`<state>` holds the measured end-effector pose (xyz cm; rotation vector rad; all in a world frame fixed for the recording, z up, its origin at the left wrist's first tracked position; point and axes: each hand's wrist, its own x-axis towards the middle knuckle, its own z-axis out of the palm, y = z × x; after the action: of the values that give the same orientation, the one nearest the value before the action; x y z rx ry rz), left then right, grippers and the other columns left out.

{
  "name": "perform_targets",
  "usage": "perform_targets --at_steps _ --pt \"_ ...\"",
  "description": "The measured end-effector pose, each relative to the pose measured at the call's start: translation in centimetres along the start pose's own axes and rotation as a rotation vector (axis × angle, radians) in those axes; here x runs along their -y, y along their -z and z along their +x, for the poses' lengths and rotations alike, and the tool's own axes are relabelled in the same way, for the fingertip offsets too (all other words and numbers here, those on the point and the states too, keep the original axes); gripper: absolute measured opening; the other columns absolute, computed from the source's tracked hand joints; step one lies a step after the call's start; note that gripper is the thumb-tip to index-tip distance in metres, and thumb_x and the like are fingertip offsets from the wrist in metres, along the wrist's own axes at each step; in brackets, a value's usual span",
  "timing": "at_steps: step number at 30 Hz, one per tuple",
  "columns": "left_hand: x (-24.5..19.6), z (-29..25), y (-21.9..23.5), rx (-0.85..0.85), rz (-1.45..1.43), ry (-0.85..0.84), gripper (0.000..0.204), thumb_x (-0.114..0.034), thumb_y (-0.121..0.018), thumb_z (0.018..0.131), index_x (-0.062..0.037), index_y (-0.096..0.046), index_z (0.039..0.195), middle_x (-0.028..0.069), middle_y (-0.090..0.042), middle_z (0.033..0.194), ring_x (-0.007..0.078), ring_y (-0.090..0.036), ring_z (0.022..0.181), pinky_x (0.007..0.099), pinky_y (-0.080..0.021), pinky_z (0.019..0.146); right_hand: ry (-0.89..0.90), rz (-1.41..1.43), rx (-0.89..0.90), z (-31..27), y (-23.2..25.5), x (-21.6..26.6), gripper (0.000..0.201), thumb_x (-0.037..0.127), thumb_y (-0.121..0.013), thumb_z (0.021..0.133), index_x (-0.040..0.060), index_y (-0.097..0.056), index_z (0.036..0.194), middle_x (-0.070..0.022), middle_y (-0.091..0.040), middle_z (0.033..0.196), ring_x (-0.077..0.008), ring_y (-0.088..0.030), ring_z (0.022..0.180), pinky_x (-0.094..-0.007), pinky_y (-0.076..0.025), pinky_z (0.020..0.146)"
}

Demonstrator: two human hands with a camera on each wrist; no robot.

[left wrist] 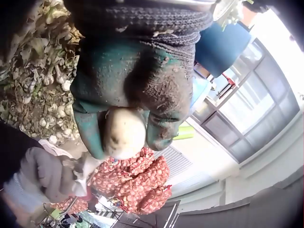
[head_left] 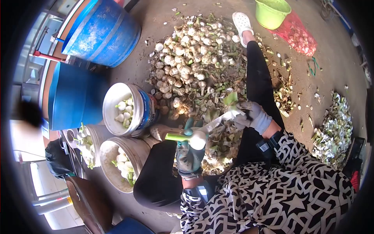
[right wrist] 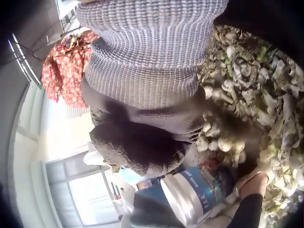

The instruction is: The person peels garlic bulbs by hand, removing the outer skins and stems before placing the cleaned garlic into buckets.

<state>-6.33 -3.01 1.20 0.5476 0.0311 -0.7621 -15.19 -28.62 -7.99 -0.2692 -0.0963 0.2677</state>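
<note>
A round white garlic bulb with a short green stem is gripped in my left hand, which wears a soiled green-and-grey glove. In the left wrist view the gloved fingers curl round both sides of the bulb. My right hand, in a grey knit glove, pinches a pale strip of garlic skin that stretches toward the bulb. A green leaf end sticks up beside those fingers. In the right wrist view the back of the glove hides what the hand holds.
Ahead lies a big heap of untrimmed garlic among loose leaves. To the left stand white buckets with cleaned bulbs, and blue tubs. A green bucket, a red net bag and a peelings pile are at the right.
</note>
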Motion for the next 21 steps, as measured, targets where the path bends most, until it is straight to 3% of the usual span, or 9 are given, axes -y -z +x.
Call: perform_targets --at_steps 4,5,6,8,12,13,14,16,21 --pt "1.0 0.2 -2.0 0.173 -0.222 0.069 0.050 -0.031 -0.066 0.087 -0.0015 -0.050 0.124 0.0116 -0.050 0.131 0.0244 -0.050 0.110 0.0450 -0.045 0.095 0.109 0.141 -0.088 -0.6 -5.9 0.9 0.036 0.035 -0.042 0.095 0.0059 -0.060 0.085 -0.0073 -0.046 0.049 -0.0178 -0.038 0.035 -0.0359 -0.039 0.045" --pt "1.2 0.3 -2.3 0.184 -0.252 0.107 0.044 -0.036 -0.063 0.090 -0.0035 -0.053 0.118 0.0116 -0.051 0.130 0.0256 -0.056 0.099 0.0461 -0.047 0.089 0.126 -0.015 0.147 -0.1 -6.0 0.9 0.035 0.030 -0.047 0.094 -0.0019 -0.061 0.097 -0.0082 -0.049 0.052 -0.0184 -0.044 0.036 -0.0337 -0.041 0.044" --pt "1.7 0.8 -1.3 0.155 -0.229 0.059 0.038 -0.037 -0.061 0.091 -0.0060 -0.055 0.112 0.0133 -0.052 0.129 0.0277 -0.060 0.094 0.0486 -0.050 0.086 0.206 -0.161 0.005 -0.6 -7.1 0.3 0.035 0.023 -0.053 0.090 -0.0084 -0.060 0.105 -0.0094 -0.058 0.061 -0.0169 -0.050 0.041 -0.0295 -0.040 0.042" --pt "2.3 0.8 -0.2 -0.127 0.133 -0.045 0.033 -0.036 -0.060 0.092 -0.0075 -0.056 0.108 0.0140 -0.052 0.130 0.0307 -0.061 0.101 0.0525 -0.051 0.087 0.186 -0.477 -0.246 -0.7 -11.4 0.5 0.030 0.027 -0.063 0.086 -0.0012 -0.066 0.096 -0.0101 -0.064 0.072 -0.0220 -0.060 0.058 -0.0335 -0.048 0.054" --pt "2.3 0.9 -1.9 -0.013 -0.211 -0.061 0.029 -0.031 -0.061 0.091 -0.0046 -0.060 0.103 0.0102 -0.051 0.132 0.0308 -0.052 0.120 0.0464 -0.055 0.084 0.084 -0.257 -0.012 -1.6 -10.1 2.0 0.056 0.025 -0.064 0.083 -0.0073 -0.048 0.126 -0.0185 -0.059 0.109 -0.0255 -0.065 0.074 -0.0337 -0.054 0.065" --pt "1.5 0.9 -1.0 0.030 -0.252 -0.016 0.027 -0.032 -0.060 0.091 -0.0071 -0.063 0.101 0.0090 -0.051 0.133 0.0296 -0.049 0.125 0.0500 -0.050 0.093 0.205 -0.188 -0.027 -1.3 -12.0 1.9 0.045 0.027 -0.060 0.088 -0.0080 -0.057 0.115 -0.0121 -0.066 0.077 -0.0138 -0.057 0.049 -0.0253 -0.042 0.039" --pt "1.0 0.8 -1.4 0.002 -0.238 -0.046 0.028 -0.033 -0.058 0.091 -0.0074 -0.064 0.101 0.0100 -0.053 0.132 0.0297 -0.048 0.125 0.0523 -0.041 0.103 0.316 -0.203 0.111 -2.1 -9.1 1.9 0.051 0.031 -0.057 0.091 -0.0078 -0.050 0.123 -0.0128 -0.067 0.081 -0.0149 -0.057 0.047 -0.0290 -0.044 0.039" --pt "-0.1 0.9 -0.9 -0.073 -0.338 -0.087 0.031 -0.033 -0.057 0.090 -0.0070 -0.064 0.106 0.0113 -0.056 0.130 0.0304 -0.050 0.124 0.0535 -0.033 0.108 0.703 -0.642 -0.253 -7.2 -6.2 1.0 0.048 0.034 -0.052 0.095 -0.0059 -0.050 0.123 -0.0135 -0.067 0.091 -0.0180 -0.064 0.062 -0.0314 -0.052 0.052" --pt "-2.2 0.7 1.7 -0.141 -0.513 -0.212 0.035 -0.030 -0.053 0.091 -0.0043 -0.064 0.113 0.0151 -0.057 0.129 0.0285 -0.055 0.118 0.0510 -0.041 0.100 0.543 -0.282 0.228 -7.7 -11.1 0.7 0.041 0.027 -0.056 0.090 0.0004 -0.055 0.122 -0.0156 -0.064 0.103 -0.0216 -0.063 0.082 -0.0346 -0.051 0.069"
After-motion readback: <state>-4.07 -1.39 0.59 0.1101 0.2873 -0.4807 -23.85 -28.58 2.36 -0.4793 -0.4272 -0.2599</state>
